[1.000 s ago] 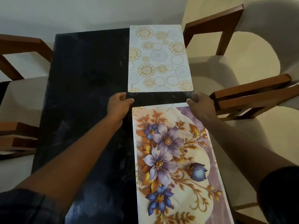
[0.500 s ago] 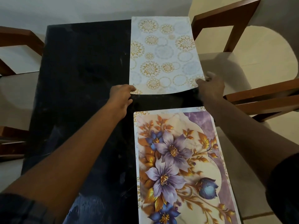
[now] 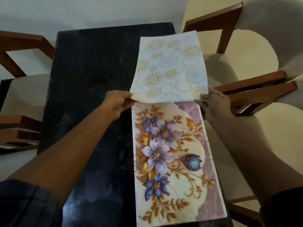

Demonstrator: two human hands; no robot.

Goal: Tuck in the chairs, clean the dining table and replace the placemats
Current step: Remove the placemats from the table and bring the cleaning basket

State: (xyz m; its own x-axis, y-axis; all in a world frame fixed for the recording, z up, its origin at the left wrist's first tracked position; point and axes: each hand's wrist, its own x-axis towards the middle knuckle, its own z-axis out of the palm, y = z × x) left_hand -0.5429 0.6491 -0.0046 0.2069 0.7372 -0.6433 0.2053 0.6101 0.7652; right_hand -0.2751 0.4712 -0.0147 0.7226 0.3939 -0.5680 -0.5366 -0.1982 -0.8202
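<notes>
A pale blue placemat with gold circles (image 3: 170, 69) is lifted off the black dining table (image 3: 91, 95), its near edge raised over the far end of the floral placemat (image 3: 170, 153). My left hand (image 3: 118, 102) pinches its near left corner. My right hand (image 3: 214, 102) pinches its near right corner. The floral placemat, with purple and blue flowers, lies flat along the table's right side, close to me.
Wooden chairs with pale cushions stand on the right (image 3: 255, 89) and on the left (image 3: 21, 51), pulled out from the table. A further chair back (image 3: 218, 18) rises at the far right. The table's left half shows smudges.
Both hands left the floral placemat, reached to the pale blue placemat, gripped its near corners and lifted it up and toward me.
</notes>
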